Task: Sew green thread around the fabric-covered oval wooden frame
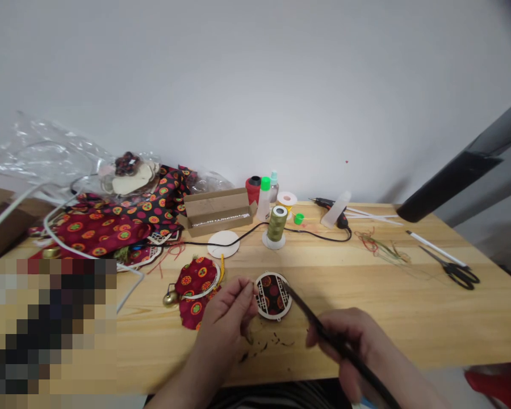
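Cardboard box (213,201) is standing open at the back of the counter (340,272), with something clear and shiny lying in it; can't tell what. White bottle (264,209) is standing just beside it, green top on, with a clear bottle (274,188) behind. Second white bottle (335,211) is leaning by the glue gun (322,201). Loose green cap (298,218) is sitting between. Plastic bag (46,150) is sprawling at back left; its contents are not readable.

Round frame (273,296) with dark patterned cloth is lying flat between the hands. Left hand (232,312) is reaching in from below, thumb and forefinger tips meeting at the frame's left edge; can't tell if they're gripping anything or touching the frame. Right hand (360,341) is clamping its fingers around a long dark tool (306,309), slanting up-left, tip showing at the frame's right edge; contact unclear.

Red patterned cloth (196,276) and a bell (170,298) are lying left of the left hand, dark scraps (262,345) below the frame. Green spool (276,224) is standing beyond it. Black cord (327,239) is snaking across behind, passing over a white disc (221,236). Scissors (459,275) are lying well apart at right. Pixelated patch is hiding the lower left.
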`<act>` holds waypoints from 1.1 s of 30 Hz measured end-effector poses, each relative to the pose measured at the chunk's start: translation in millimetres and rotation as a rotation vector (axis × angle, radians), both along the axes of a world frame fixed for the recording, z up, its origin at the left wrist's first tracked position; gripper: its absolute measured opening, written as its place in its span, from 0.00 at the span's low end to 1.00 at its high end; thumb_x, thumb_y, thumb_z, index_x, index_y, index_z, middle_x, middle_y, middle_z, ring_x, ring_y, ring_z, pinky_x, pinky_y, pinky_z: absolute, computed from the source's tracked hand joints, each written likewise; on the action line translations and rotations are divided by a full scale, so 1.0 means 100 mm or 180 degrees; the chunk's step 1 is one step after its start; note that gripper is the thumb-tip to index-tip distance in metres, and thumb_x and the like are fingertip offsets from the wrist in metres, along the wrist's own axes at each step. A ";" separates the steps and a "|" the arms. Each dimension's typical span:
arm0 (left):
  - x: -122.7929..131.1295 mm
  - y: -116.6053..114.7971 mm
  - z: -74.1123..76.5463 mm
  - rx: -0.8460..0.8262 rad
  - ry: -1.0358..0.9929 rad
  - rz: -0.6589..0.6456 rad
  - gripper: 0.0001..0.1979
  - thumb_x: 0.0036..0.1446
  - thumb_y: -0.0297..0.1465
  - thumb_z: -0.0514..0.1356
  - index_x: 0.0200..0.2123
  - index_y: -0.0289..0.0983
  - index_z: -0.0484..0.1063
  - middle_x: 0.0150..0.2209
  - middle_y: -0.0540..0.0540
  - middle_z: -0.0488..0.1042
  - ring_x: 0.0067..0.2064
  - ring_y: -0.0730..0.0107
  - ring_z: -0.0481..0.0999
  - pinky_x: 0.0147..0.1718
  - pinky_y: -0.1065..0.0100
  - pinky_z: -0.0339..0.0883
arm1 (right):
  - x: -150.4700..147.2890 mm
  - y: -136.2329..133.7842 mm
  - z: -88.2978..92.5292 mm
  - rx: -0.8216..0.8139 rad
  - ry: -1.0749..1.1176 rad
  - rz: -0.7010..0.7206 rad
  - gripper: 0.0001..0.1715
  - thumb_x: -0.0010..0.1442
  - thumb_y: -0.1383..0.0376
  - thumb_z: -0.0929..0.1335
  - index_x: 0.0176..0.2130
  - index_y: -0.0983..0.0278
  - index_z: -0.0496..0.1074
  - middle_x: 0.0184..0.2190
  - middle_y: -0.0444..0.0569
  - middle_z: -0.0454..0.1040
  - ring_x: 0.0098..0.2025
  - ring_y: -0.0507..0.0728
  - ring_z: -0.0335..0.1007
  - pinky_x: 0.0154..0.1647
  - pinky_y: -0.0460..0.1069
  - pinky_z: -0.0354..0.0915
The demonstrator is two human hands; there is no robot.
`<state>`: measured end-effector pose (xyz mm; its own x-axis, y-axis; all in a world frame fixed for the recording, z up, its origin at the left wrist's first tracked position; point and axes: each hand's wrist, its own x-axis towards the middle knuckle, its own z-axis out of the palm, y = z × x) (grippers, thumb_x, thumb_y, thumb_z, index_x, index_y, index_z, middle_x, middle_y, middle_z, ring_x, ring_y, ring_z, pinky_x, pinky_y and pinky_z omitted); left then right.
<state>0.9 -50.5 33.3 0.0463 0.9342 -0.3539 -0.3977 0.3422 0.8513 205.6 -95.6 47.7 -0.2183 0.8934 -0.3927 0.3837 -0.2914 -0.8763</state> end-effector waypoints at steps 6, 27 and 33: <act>-0.02 0.02 0.01 0.0053 -0.0148 0.0131 0.11 0.45 0.36 0.68 0.26 0.35 0.72 0.18 0.56 0.62 0.18 0.85 0.53 0.16 0.82 0.47 | 0.39 0.23 0.05 0.0622 -0.3220 -0.0529 0.16 0.55 0.54 0.64 0.30 0.64 0.71 0.29 0.55 0.76 0.30 0.64 0.71 0.29 0.51 0.58; -0.02 0.03 0.14 0.0014 -0.0287 0.0333 0.12 0.42 0.34 0.70 0.25 0.34 0.71 0.17 0.57 0.63 0.18 0.84 0.57 0.16 0.83 0.52 | 0.00 0.20 -0.22 0.3297 -0.2006 0.0233 0.09 0.60 0.70 0.64 0.36 0.63 0.73 0.37 0.53 0.73 0.40 0.58 0.65 0.39 0.51 0.64; -0.05 0.02 0.14 0.0088 -0.0379 0.0298 0.12 0.43 0.34 0.70 0.25 0.34 0.71 0.17 0.56 0.62 0.19 0.83 0.57 0.16 0.82 0.52 | -0.53 0.27 -0.41 0.4060 -0.1951 0.0744 0.09 0.61 0.73 0.64 0.35 0.63 0.73 0.35 0.51 0.72 0.39 0.57 0.63 0.39 0.52 0.61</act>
<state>-4.2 -48.7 47.2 -0.0014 0.9457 -0.3252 -0.5254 0.2760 0.8049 152.1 -68.2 6.9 -0.4992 0.6686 0.5511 0.7184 0.6750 -0.1682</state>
